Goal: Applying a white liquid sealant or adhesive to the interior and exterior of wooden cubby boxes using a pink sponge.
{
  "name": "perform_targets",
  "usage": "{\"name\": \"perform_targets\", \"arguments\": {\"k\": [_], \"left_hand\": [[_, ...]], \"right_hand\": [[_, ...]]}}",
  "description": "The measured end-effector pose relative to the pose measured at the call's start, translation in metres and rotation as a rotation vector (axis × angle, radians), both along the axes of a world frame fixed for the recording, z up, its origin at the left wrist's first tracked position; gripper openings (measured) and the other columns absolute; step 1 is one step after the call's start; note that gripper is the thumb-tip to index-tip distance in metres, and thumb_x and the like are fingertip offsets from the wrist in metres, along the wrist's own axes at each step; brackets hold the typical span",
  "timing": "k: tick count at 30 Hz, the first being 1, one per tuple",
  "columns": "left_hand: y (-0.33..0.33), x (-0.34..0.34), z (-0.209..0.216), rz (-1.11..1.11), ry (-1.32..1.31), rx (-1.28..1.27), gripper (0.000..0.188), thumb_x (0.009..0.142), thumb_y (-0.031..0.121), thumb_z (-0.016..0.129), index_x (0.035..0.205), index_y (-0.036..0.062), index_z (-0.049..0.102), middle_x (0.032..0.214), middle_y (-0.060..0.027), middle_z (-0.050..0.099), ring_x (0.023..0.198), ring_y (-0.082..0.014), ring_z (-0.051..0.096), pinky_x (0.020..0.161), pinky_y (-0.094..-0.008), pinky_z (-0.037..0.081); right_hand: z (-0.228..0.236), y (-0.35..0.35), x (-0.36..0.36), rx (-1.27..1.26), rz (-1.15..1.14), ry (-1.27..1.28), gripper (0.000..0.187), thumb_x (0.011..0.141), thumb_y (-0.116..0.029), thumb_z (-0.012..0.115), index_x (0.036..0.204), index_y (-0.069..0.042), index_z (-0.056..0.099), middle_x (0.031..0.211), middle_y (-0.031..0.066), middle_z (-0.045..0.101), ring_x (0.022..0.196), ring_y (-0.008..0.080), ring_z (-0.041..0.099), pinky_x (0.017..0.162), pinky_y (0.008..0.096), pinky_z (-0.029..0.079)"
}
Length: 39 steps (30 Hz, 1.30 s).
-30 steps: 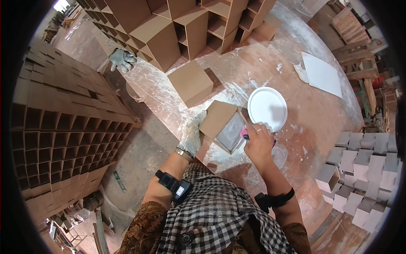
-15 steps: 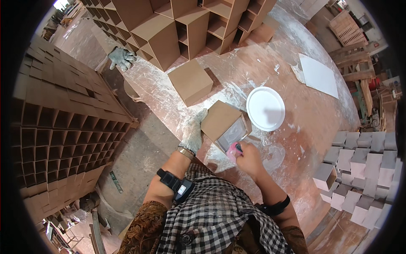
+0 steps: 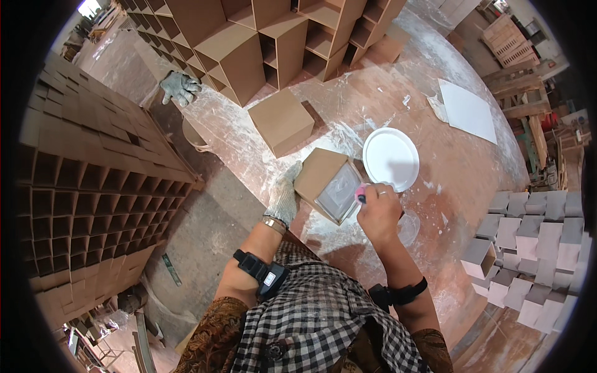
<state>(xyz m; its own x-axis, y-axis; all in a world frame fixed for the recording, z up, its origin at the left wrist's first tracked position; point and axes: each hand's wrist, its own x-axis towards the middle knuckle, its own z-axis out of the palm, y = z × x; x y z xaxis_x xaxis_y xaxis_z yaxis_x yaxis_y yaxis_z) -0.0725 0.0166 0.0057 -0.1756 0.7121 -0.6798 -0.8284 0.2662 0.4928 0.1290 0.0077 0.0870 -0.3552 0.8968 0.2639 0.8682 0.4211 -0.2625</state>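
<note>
A brown box (image 3: 318,177) sits tilted on the worktable, and a whitish smeared panel (image 3: 339,193) covers the face towards my right hand. My left hand (image 3: 285,194), in a pale knitted glove, steadies the box along its left side; some of its fingers are hidden. Bare and closed, my right hand (image 3: 380,214) grips a small pink tool with a dark part (image 3: 360,194) by the panel's right edge. Most of that tool is covered by the fingers, so its kind cannot be made out. Just beyond the right hand lies a round white lid or tray (image 3: 390,158).
A second brown box (image 3: 282,122) stands farther off, before a tall stack of open brown boxes (image 3: 236,53). More boxes (image 3: 93,205) are piled at left, grey-white ones (image 3: 525,248) at right. A grey glove (image 3: 180,87) and a white sheet (image 3: 467,110) lie on the worktable (image 3: 348,115).
My right hand has moved up and to the right with the pink tool, from the panel's near lower corner to its right edge. The box has shifted slightly; the left hand stays on it.
</note>
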Motion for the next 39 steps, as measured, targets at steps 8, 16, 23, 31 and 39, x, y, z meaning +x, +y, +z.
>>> {"name": "perform_targets", "arguments": {"k": [8,16,23,31,39], "left_hand": [[-0.004,-0.007,-0.012,0.049,-0.138,0.024,0.029,0.088,0.018,0.054,0.112,0.0008,0.053,0.105,-0.0075,0.058,0.096,-0.0174,0.056,0.084,-0.0282,0.047],[-0.016,0.003,-0.003,-0.01,-0.089,0.077,0.032,0.089,0.025,0.054,0.112,0.0033,0.053,0.108,-0.0076,0.057,0.097,-0.0175,0.055,0.085,-0.0288,0.045],[-0.022,0.016,0.021,-0.043,0.052,0.058,0.032,0.089,0.028,0.055,0.111,0.0043,0.054,0.106,-0.0057,0.058,0.096,-0.0169,0.054,0.084,-0.029,0.045],[-0.025,0.023,0.034,-0.037,0.07,0.136,0.03,0.09,0.024,0.052,0.111,0.0025,0.056,0.105,-0.0044,0.058,0.094,-0.0149,0.055,0.082,-0.0273,0.045],[-0.025,0.014,0.009,-0.085,0.158,0.12,0.036,0.088,0.025,0.056,0.113,-0.0002,0.054,0.11,-0.0071,0.056,0.097,-0.0164,0.053,0.084,-0.0282,0.044]], "right_hand": [[-0.027,-0.001,0.031,-0.015,-0.144,0.641,0.03,0.075,-0.003,0.059,0.104,0.0,0.053,0.097,0.0169,0.057,0.089,0.0281,0.055,0.081,0.0361,0.042],[-0.026,0.011,-0.004,-0.37,-0.623,0.893,0.02,0.081,-0.007,0.054,0.097,0.006,0.056,0.09,0.0193,0.061,0.086,0.027,0.058,0.079,0.0346,0.043],[-0.021,0.035,-0.005,-0.333,-0.62,0.622,0.023,0.082,-0.011,0.056,0.096,0.007,0.056,0.089,0.0238,0.061,0.083,0.0348,0.059,0.076,0.038,0.043],[0.01,0.031,-0.049,-0.303,-0.374,0.878,0.02,0.079,-0.009,0.056,0.096,0.003,0.056,0.087,0.0211,0.058,0.083,0.0361,0.056,0.074,0.0395,0.043],[0.021,-0.008,-0.023,-0.478,0.386,0.872,0.027,0.075,-0.002,0.057,0.102,-0.001,0.057,0.093,0.0166,0.058,0.082,0.0282,0.058,0.071,0.0322,0.046]]}}
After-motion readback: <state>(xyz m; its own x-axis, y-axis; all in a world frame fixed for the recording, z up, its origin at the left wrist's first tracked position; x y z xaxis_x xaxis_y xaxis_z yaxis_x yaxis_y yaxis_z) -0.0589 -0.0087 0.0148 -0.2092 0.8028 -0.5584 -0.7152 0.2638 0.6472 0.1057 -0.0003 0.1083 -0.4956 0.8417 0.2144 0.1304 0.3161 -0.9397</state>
